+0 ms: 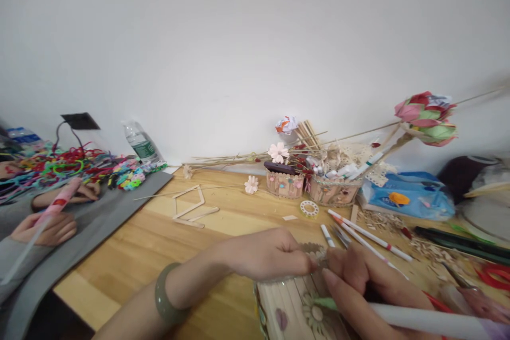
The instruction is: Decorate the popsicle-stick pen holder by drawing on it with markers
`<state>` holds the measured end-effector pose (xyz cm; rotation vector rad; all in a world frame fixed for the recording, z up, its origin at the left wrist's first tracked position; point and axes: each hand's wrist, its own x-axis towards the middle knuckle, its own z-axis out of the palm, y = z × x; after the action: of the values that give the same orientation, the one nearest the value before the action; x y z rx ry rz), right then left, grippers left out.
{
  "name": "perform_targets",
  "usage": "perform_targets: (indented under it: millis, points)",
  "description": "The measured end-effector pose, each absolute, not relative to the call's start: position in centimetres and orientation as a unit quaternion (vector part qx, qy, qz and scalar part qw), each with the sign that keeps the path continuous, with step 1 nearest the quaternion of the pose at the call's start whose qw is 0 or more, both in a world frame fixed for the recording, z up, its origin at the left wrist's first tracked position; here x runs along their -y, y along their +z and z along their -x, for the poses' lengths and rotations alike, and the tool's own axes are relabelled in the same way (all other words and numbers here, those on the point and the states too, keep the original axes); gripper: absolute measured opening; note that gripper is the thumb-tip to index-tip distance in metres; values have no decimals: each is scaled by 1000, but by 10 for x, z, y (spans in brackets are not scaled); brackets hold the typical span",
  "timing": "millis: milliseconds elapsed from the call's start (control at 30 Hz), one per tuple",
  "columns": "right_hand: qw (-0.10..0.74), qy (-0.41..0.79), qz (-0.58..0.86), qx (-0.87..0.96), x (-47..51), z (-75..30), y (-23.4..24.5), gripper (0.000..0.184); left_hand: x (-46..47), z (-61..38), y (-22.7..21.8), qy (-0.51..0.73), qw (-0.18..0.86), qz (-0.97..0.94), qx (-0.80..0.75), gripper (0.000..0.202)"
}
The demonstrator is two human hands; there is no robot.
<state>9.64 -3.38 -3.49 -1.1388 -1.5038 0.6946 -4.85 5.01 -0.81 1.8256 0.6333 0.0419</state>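
Note:
My right hand (370,287) is closed round a white marker (422,316) whose pale green tip is at the petals of a wooden flower (314,312). That flower sits on the side of a box made of craft sticks (265,297), which lies tilted in front of me. A small purple heart-like piece (281,320) is also on this side. My left hand (274,255) is closed over the box's scalloped upper edge, its fingertips mostly hidden. On my left wrist is a green bangle (163,295).
Two decorated stick baskets (285,185) hold pens and flowers. Several markers (370,234), wood shavings (430,257), a tape roll (309,209) and a blue tissue pack (406,196) lie rightward. At left are another person's hands (45,228), pipe cleaners (79,162) and a water bottle (141,143).

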Motion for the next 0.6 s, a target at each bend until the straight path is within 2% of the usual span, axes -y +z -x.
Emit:
perform_targets:
  millis: [200, 467, 600]
  points:
    - [537, 310, 489, 613, 32, -97, -36, 33, -51, 48, -9, 13, 569, -773, -280, 33]
    - [583, 347, 488, 549, 36, -94, -41, 36, -49, 48, -9, 8, 573, -770, -280, 37]
    - [648, 422, 447, 451, 37, -93, -46, 39, -48, 49, -8, 10, 579, -767, -274, 37]
